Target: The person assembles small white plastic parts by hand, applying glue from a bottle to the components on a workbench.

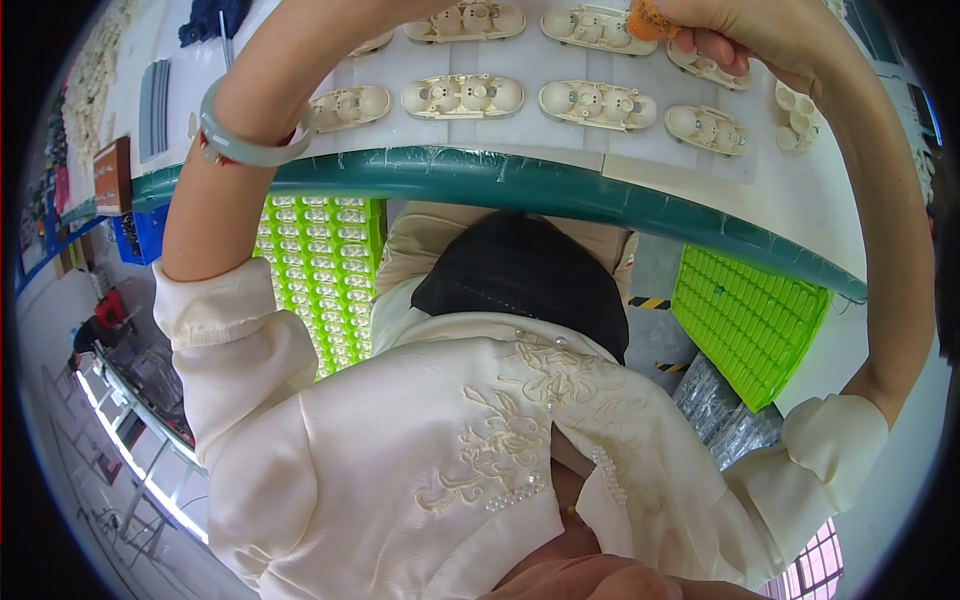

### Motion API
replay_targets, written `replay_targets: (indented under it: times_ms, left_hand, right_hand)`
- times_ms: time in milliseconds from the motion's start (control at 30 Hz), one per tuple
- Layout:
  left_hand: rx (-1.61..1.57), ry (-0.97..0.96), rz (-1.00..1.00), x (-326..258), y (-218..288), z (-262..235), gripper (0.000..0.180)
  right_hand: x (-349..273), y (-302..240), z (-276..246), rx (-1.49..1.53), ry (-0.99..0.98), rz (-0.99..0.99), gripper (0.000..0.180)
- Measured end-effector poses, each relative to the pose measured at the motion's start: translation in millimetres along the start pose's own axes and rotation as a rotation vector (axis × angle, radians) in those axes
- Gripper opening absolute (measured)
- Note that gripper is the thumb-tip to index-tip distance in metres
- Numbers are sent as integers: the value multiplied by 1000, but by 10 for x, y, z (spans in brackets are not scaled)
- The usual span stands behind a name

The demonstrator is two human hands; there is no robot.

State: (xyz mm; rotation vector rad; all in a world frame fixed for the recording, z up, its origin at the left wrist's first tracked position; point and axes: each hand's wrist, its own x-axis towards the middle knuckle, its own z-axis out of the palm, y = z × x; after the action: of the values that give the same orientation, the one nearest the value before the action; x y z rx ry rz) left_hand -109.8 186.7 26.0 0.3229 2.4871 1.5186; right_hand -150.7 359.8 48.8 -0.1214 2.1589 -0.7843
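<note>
My right hand [740, 35] is at the top right, over the white table, its fingers closed on a small orange object [648, 20]. Below it lie rows of cream moulded plastic parts [598, 104], each with round cups; another [463, 96] sits mid-table. My left forearm, with a pale wristband [245, 148], arcs up from the left and leaves the picture at the top edge. My left hand itself is out of sight there. The orange object hovers by a cream part in the top row [590, 25].
The table has a rounded green front edge [560, 190]. Under it stand a lime-green tray of small cream pieces [320, 270] on the left and another lime-green grid tray [750, 320] on the right, with clear plastic bags [720, 410] beside it.
</note>
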Motion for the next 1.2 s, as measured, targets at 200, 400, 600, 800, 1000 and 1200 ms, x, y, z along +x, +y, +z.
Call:
replay_targets:
  times_ms: [200,400,600,800,1000,1200]
  left_hand:
    - [1,-122,-120,-39,160,66,15]
    - [-42,-33,-52,-69,65,109,14]
    - [-168,94,174,-96,-29,72,14]
    - [-104,-101,123,-46,5,187,12]
    - [195,20,179,-52,-54,156,12]
    - [-80,71,179,-49,19,124,13]
  right_hand:
    - [-69,-12,-52,-175,71,58,15]
    - [56,-21,-58,-172,12,67,21]
    - [44,-54,-9,-156,8,92,20]
    - [26,39,-63,-83,10,95,18]
    - [46,74,-53,-43,-36,30,16]
    - [-1,49,-54,-81,-17,62,16]
